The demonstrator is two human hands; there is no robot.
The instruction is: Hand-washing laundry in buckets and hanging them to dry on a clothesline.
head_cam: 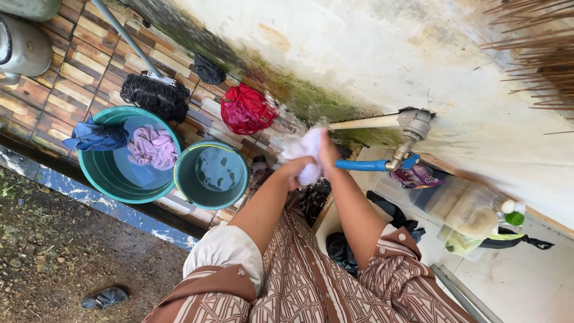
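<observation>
From the head view, both hands are clenched around one pale white cloth, which they hold up in the air in front of the stained wall. The left hand grips its lower part, and the right hand closes on its upper side. The cloth is bunched into a blurred lump; its long axis runs from the upper left, toward the red garment on the tiles, down to the right between the hands. Just beside it to the right is a tap with a blue hose. To the left stand a small green bucket of water and a large teal basin holding a pink cloth.
</observation>
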